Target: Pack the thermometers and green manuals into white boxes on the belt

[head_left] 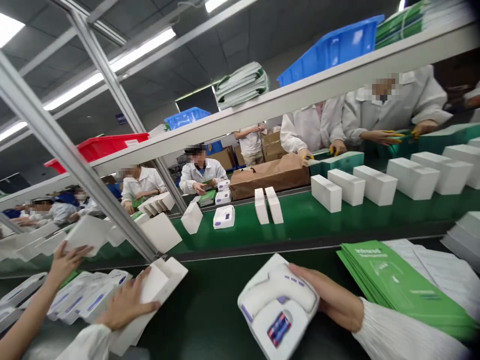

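Observation:
My right hand (328,292) grips the right edge of a white tray (258,320). The tray carries a white infrared thermometer (279,290) with purple buttons and a pair of batteries (279,329). On the left, my left hand (125,302) is closed around a white carton (153,287), its thumb across the near side. A second carton leans against that one. Beside my left hand stands a row of similar filled trays (84,295). Green leaflets (397,280) marked "Infrared" lie in a stack near my right forearm.
A co-worker's bare arm (33,312) reaches in at left, touching another white box. Beyond, a green conveyor belt (240,237) bears white cartons and a tray. A metal post (93,150) slants before me; an overhead shelf (240,117) holds bins. Several people work across the belt.

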Motion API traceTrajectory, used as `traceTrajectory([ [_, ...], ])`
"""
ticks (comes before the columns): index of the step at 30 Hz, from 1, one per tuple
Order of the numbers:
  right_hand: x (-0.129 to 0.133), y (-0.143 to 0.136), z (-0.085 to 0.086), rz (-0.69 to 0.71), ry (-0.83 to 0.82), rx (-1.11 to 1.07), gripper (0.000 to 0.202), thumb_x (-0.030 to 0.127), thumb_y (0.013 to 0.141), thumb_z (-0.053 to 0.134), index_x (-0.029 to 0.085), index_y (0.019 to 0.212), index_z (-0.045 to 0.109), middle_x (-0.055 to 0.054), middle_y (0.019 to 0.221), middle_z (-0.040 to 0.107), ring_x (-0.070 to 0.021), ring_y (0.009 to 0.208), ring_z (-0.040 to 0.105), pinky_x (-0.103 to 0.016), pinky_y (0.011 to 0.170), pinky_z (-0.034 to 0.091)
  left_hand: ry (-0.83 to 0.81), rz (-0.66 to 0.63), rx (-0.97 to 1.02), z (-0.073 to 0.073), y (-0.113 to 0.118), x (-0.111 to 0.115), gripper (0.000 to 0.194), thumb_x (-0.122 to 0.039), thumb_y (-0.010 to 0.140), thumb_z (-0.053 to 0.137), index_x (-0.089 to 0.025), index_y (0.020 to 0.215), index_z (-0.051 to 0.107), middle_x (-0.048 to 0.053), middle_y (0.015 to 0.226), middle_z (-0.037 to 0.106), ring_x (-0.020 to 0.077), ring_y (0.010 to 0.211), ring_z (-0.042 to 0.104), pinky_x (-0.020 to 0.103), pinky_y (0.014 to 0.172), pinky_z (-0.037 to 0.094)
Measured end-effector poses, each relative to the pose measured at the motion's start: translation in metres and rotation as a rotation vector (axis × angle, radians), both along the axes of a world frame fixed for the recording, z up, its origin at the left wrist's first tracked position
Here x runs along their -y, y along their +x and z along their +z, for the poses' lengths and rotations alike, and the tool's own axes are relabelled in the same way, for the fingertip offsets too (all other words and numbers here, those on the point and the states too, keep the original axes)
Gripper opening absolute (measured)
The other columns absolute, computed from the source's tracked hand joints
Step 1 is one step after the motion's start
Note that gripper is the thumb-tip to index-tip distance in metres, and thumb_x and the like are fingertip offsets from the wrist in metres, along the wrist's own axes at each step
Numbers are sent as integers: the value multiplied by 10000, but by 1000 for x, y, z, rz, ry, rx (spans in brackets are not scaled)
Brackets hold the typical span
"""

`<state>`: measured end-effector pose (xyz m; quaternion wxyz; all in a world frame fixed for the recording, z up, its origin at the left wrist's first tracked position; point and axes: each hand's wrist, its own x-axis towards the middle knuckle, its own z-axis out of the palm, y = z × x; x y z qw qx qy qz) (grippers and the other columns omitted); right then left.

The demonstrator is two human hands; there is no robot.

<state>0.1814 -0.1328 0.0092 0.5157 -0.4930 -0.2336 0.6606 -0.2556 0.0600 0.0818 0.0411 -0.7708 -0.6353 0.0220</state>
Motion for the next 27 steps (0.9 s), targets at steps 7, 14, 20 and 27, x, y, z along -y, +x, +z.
traceTrajectory([
  [7, -21, -4, 15, -252, 174, 29, 424, 540, 795, 596, 233, 1087, 581, -3, 890, 636, -133, 727, 561, -213, 551, 410, -308, -327, 134, -45, 115, 110, 1101, -541, 579, 687, -318, 1471, 82, 123, 1420, 260, 394, 1301, 245, 532, 1050, 221],
  [14, -14, -7, -5, -175, 162, 161, 404, 481, 812, 595, 179, 1080, 592, -18, 792, 623, -110, 621, 532, -187, 450, 355, 167, -395, 215, -70, 139, 134, 1032, -334, 514, 690, -250, 1424, 209, 136, 1375, 272, 377, 1249, 297, 514, 1035, 225],
  [20, -8, 2, -7, -146, 114, 208, 408, 485, 832, 570, 185, 1109, 561, -5, 759, 588, -100, 582, 517, -176, 414, 365, 46, -343, 165, -75, 140, 129, 1056, -444, 508, 735, -290, 1435, 253, 136, 1413, 287, 406, 1276, 277, 552, 1010, 253],
  [27, -7, 15, -11, -52, 132, 145, 429, 523, 799, 593, 196, 1076, 565, 4, 770, 581, -105, 578, 523, -192, 401, 397, -11, -358, 163, -74, 137, 125, 1052, -452, 544, 727, -310, 1450, 211, 133, 1451, 274, 395, 1300, 279, 581, 1023, 251],
])
